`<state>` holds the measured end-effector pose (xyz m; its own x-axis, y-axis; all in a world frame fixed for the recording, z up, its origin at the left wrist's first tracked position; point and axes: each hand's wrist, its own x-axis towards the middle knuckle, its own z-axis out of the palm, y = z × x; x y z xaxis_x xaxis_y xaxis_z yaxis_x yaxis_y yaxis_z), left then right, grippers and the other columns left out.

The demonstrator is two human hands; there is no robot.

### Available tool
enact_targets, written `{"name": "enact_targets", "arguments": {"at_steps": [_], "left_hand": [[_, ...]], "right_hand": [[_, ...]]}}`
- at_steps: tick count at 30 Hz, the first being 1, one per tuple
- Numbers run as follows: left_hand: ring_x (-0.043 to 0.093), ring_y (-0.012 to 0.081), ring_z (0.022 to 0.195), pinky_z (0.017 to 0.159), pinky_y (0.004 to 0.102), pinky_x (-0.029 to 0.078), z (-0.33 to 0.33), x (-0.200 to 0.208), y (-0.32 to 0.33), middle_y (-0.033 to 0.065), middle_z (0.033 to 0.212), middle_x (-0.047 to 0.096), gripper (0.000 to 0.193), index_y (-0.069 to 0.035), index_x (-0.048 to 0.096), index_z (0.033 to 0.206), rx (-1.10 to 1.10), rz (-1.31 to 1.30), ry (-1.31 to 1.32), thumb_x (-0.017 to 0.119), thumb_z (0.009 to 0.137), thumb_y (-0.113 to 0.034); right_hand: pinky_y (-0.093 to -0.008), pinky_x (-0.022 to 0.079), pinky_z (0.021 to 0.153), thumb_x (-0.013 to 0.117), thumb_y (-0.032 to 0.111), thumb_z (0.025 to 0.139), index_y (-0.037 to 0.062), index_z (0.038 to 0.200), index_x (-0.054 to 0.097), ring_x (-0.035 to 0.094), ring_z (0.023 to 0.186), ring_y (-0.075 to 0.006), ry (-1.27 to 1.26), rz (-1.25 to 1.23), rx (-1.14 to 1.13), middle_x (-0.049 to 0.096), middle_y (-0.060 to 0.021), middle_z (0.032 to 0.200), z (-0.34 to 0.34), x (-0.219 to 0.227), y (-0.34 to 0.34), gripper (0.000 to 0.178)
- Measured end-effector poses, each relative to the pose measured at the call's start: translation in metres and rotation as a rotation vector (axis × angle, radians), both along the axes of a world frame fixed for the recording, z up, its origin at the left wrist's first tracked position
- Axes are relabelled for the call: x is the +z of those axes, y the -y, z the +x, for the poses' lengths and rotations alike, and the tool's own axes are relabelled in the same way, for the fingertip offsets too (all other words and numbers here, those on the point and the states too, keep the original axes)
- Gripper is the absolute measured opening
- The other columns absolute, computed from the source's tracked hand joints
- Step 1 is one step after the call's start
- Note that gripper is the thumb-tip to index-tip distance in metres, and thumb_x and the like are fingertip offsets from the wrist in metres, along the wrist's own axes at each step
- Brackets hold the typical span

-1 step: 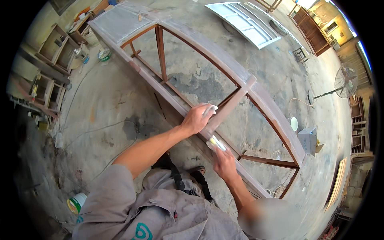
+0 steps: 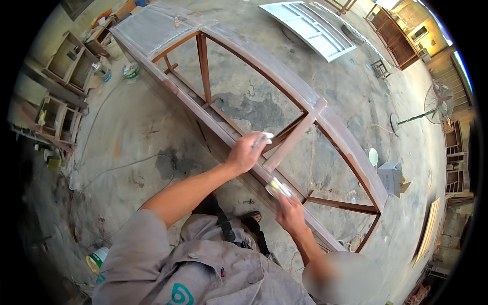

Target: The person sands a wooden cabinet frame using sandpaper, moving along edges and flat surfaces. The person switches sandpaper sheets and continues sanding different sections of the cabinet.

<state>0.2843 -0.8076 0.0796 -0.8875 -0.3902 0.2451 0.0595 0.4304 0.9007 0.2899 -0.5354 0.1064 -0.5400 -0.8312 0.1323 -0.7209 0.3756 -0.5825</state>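
Note:
A long wooden cabinet frame (image 2: 254,68), coated in greyish pink, stretches from the upper left to the lower right with openings between its rails. My left hand (image 2: 247,151) is closed around a small pale tool with a white tip (image 2: 265,137), held near the front rail just left of the cross rail (image 2: 295,140). Over the front rail, right of that cross rail, my right hand (image 2: 291,209) is closed on a flat white-and-yellow tool (image 2: 279,187); blur hides its exact kind. Whether it touches the wood I cannot tell.
A pale blue panel (image 2: 307,29) lies beyond the frame. To the right stand a fan (image 2: 438,104), a cardboard box (image 2: 390,178) and a white bowl (image 2: 373,157). A bucket (image 2: 96,258) is at lower left; a cable (image 2: 134,161) crosses the floor. Unfinished drawers (image 2: 66,61) line the left wall.
My right hand and its tool have shifted slightly down and to the right along the front rail. The left hand has moved a little left, away from the cross rail.

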Motion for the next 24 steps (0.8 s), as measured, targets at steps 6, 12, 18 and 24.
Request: {"name": "enact_targets", "arguments": {"at_steps": [6,12,18,24], "left_hand": [[0.066,0.0382,0.093,0.086,0.0443,0.053,0.011,0.005,0.183,0.0208,0.101,0.069,0.022,0.001,0.072,0.11,0.171,-0.361,-0.107,0.064,0.093,-0.01],[0.065,0.0439,0.093,0.083,0.0514,0.051,-0.022,-0.029,0.31,0.0215,0.1,0.071,0.032,-0.007,0.07,0.119,0.19,-0.632,0.149,0.062,0.1,-0.03],[0.067,0.0454,0.087,0.078,0.0549,0.051,-0.033,-0.024,0.302,0.0218,0.091,0.072,0.032,-0.012,0.073,0.115,0.188,-0.606,0.381,0.061,0.1,-0.038],[0.066,0.0453,0.084,0.078,0.0548,0.051,-0.029,-0.019,0.303,0.0216,0.088,0.072,0.031,-0.013,0.074,0.112,0.207,-0.684,0.427,0.061,0.1,-0.038]], "right_hand": [[-0.0531,0.05,0.105,0.062,-0.008,0.081,-0.0004,0.13,0.063,0.069,0.108,-0.0443,0.048,-0.077,-0.047,0.072,-0.0256,0.112,-0.003,-0.011,0.074,0.049],[-0.0519,0.052,0.099,0.064,-0.005,0.079,0.0017,0.132,0.062,0.069,0.105,-0.0416,0.094,0.048,-0.012,0.073,-0.0217,0.114,-0.01,0.013,0.109,0.054],[-0.0489,0.053,0.101,0.064,-0.004,0.078,0.002,0.132,0.061,0.069,0.11,-0.0403,-0.034,-0.084,-0.048,0.073,-0.0204,0.119,-0.009,-0.008,0.156,0.055],[-0.0489,0.053,0.103,0.066,-0.001,0.079,0.0033,0.13,0.063,0.071,0.106,-0.0402,0.115,0.104,-0.016,0.074,-0.0216,0.114,-0.014,0.008,0.207,0.051]]}}
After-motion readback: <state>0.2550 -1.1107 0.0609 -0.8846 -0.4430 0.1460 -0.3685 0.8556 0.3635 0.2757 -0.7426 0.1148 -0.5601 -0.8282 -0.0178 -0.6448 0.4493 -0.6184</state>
